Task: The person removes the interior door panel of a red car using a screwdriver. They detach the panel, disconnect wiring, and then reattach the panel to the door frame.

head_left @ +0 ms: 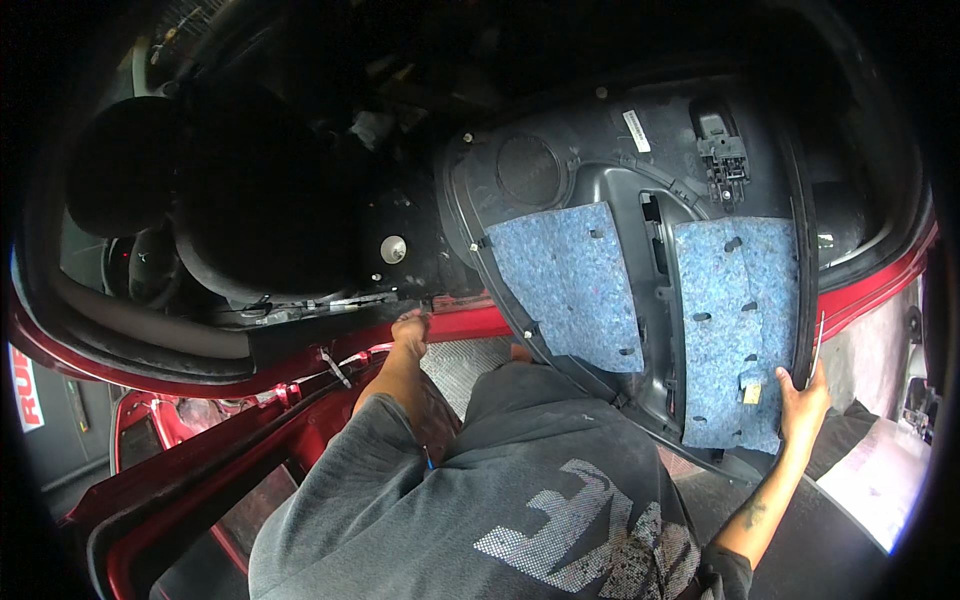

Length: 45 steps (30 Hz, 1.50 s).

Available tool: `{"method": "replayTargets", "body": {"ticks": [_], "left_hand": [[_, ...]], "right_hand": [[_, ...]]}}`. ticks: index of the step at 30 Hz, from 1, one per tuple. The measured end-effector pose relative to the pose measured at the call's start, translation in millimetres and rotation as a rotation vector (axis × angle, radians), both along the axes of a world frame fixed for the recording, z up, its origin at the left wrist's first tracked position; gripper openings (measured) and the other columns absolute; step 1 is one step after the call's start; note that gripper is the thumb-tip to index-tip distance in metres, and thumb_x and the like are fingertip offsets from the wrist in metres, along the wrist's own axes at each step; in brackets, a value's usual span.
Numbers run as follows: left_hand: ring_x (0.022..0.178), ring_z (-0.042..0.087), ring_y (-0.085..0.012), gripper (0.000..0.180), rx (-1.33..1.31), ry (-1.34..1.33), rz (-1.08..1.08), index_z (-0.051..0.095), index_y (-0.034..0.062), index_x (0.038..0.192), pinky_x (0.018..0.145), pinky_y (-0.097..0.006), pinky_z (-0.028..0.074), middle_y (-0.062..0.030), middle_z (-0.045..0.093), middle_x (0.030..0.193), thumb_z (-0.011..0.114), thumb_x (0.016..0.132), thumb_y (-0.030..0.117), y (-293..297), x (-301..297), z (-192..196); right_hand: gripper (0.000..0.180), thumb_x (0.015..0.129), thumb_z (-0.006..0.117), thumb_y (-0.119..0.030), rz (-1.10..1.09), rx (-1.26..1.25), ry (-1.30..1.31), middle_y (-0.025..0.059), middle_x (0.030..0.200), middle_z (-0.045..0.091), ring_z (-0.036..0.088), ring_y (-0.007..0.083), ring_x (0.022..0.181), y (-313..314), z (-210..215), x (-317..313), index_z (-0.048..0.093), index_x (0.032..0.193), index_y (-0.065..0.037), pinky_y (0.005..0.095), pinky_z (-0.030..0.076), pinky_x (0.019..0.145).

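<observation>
A black car door trim panel (585,185) stands on the right with its back side toward me. Two blue felt pads (570,285) cover parts of it, and white clips dot its edge. My right hand (803,400) is closed on the panel's right edge, thumb on the near pad. A thin, light-coloured rod-like tool (819,335) sticks up from that hand; its kind is unclear. Farther left, my left hand (411,328) is closed at the red door sill (470,322). Its fingers are curled, and what they hold, if anything, is hidden.
The open red car door (200,470) lies to my left, joined by a door check strap (337,368). Beyond the sill are a dark car seat (265,200) and a round, light-coloured cup-like thing (394,249). Ribbed metal flooring (462,372) shows beneath me.
</observation>
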<state>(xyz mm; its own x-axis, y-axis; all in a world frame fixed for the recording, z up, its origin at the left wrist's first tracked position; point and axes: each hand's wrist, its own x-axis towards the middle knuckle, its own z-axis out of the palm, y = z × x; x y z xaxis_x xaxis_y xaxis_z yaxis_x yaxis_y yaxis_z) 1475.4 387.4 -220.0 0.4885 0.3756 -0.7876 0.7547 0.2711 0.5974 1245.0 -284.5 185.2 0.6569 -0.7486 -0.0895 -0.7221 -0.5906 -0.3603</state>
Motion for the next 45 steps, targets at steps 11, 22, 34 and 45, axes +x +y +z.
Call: {"method": "replayTargets", "body": {"ticks": [11, 22, 34, 45], "left_hand": [[0.089, 0.076, -0.0234, 0.017, -0.128, -0.066, 0.122, 0.067, 0.008, 0.12, 0.069, -0.035, 0.066, -0.0085, 0.075, 0.107, 0.06, 0.108, -0.001, -0.6, 85.0, -7.0], [0.071, 0.063, -0.0274, 0.022, 0.047, 0.175, -0.17, 0.073, 0.0064, 0.114, 0.062, -0.046, 0.056, -0.0134, 0.068, 0.094, 0.062, 0.102, 0.021, -58.7, 1.6, -33.7], [0.118, 0.075, -0.0394, 0.037, 0.536, 0.077, -1.233, 0.082, 0.0093, 0.115, 0.104, -0.046, 0.058, -0.0217, 0.08, 0.122, 0.079, 0.095, 0.041, -106.5, -141.9, -29.0], [0.099, 0.072, -0.0149, 0.033, 0.284, -0.772, -0.775, 0.077, 0.0007, 0.123, 0.09, -0.034, 0.058, -0.0092, 0.08, 0.106, 0.069, 0.11, 0.03, -422.6, -222.9, 236.4]], "right_hand": [[0.048, 0.098, 0.08, -0.014, 0.016, -0.119, -0.062, 0.0265, 0.124, 0.078, 0.077, 0.039, 0.118, -17.6, -30.0, -20.2, 0.068, 0.142, -0.002, 0.0462, 0.056, 0.102], [0.045, 0.097, 0.083, -0.019, 0.006, -0.178, 0.029, 0.0264, 0.117, 0.079, 0.078, 0.0393, 0.11, -15.2, -18.7, -22.1, 0.071, 0.137, -0.002, 0.0472, 0.057, 0.099], [0.047, 0.093, 0.085, -0.006, 0.307, 0.593, -0.073, 0.0084, 0.111, 0.081, 0.073, 0.0152, 0.101, -93.4, -13.1, -20.0, 0.069, 0.135, 0.005, 0.0345, 0.058, 0.095], [0.029, 0.092, 0.089, -0.017, 0.586, 0.524, -0.356, -0.0002, 0.081, 0.072, 0.059, 0.0053, 0.07, -139.9, -72.3, -32.6, 0.077, 0.11, 0.003, 0.0259, 0.047, 0.065]]}}
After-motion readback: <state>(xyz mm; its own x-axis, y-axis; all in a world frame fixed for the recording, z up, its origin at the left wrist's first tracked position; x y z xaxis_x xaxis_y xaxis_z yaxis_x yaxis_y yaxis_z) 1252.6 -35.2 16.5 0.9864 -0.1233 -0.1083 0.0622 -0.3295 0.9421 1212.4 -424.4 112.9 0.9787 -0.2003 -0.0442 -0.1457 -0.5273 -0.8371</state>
